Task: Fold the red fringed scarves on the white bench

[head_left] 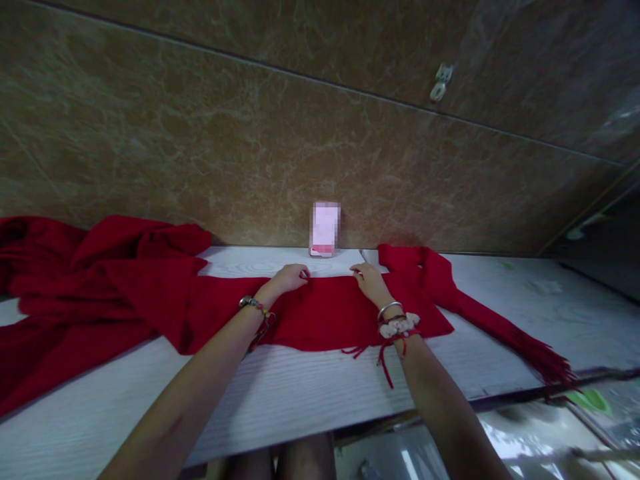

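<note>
A red scarf [330, 313] lies in a long flat band across the white wood-grain table. My left hand [291, 278] is at the band's far edge, its fingers bent and pressed together on the cloth. At the same edge, a short way to the right, my right hand [371, 281] pinches the cloth with curled fingers. Between the two hands the fabric is smooth. On the right the scarf doubles over and runs toward the front edge, ending in a fringe [547, 363]. Fingertips are partly hidden by the backs of both hands.
A heap of red cloth [100, 280] covers the table's left side. A phone [325, 230] with a blurred screen leans on the brown marbled wall [200, 147] behind. A socket-like white fitting [442, 83] is on the wall. The table's front edge borders clutter at lower right, including a green item [590, 400].
</note>
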A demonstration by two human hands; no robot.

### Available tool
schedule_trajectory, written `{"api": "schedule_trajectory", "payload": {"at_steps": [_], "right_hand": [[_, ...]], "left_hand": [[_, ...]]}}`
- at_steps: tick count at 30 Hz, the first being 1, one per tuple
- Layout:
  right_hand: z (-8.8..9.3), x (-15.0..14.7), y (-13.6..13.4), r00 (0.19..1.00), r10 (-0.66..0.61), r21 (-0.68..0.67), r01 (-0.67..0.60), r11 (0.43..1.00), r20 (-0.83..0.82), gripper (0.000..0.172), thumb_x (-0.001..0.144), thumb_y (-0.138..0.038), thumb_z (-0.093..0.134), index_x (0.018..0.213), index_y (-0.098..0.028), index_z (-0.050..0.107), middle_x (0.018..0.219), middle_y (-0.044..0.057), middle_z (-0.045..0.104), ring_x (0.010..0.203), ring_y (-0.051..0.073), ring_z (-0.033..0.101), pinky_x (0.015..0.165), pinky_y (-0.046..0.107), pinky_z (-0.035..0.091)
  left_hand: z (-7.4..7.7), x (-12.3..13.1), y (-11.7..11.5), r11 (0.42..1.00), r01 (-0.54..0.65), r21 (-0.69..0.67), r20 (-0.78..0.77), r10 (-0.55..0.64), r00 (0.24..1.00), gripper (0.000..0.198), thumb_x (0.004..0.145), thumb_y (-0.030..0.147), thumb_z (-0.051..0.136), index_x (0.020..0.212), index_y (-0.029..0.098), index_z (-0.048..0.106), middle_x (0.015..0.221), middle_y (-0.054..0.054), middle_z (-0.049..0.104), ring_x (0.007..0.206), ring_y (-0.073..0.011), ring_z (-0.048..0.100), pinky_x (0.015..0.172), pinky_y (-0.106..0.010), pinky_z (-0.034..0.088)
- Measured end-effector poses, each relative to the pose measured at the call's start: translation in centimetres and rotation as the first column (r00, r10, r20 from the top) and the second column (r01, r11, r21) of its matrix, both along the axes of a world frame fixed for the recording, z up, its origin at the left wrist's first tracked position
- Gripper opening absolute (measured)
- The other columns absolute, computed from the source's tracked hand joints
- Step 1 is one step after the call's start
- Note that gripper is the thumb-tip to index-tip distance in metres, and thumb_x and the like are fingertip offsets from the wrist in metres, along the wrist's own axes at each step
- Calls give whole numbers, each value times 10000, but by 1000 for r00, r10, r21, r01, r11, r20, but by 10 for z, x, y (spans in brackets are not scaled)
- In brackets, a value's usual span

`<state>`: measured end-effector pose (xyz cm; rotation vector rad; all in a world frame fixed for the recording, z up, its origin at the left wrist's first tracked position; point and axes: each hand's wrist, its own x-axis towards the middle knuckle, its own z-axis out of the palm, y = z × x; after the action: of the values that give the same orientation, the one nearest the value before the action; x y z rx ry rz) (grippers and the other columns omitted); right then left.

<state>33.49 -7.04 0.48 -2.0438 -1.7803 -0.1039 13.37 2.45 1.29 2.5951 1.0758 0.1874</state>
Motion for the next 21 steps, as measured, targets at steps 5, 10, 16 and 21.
{"api": "schedule_trajectory", "payload": {"at_steps": [5, 10, 16, 21], "right_hand": [[6, -10, -4, 998, -9, 55, 5, 998, 58, 244, 825, -140, 434, 971, -163, 628, 1016, 108, 625, 991, 221, 533, 956, 443, 295], [-2, -14, -10, 998, 53, -234, -42, 971, 40, 345, 874, -283, 398, 1192, -226, 518, 1252, 110, 508, 1181, 256, 417, 962, 505, 302], [-6, 10, -18, 989, -138, -330, 148, 932, 51, 401, 901, -319, 320, 1287, -272, 421, 1388, 97, 349, 1282, 317, 255, 963, 603, 247], [-1, 14, -12, 989, -88, -116, 102, 988, 119, 444, 882, -240, 354, 1318, -158, 379, 1392, 156, 321, 1292, 274, 246, 1002, 490, 281]], "left_hand": [[-6, 3, -5, 994, -50, 99, -27, 53, 998, 327, 791, 95, 428, 1079, 153, 571, 1057, -106, 613, 952, -209, 575, 771, -291, 450], [-8, 5, -17, 981, -69, 180, -50, 79, 996, 404, 804, 50, 348, 1162, 149, 508, 1049, -152, 582, 944, -247, 570, 760, -374, 448], [-14, 7, -29, 890, 169, 423, 41, -206, 978, 605, 757, -59, 345, 1269, 254, 419, 1287, -118, 440, 1194, -226, 385, 980, -465, 259], [-21, 7, -31, 832, 492, 256, -18, -505, 863, 405, 870, 169, 384, 1265, 246, 437, 1358, -61, 395, 1247, -166, 333, 1024, -347, 241]]}}
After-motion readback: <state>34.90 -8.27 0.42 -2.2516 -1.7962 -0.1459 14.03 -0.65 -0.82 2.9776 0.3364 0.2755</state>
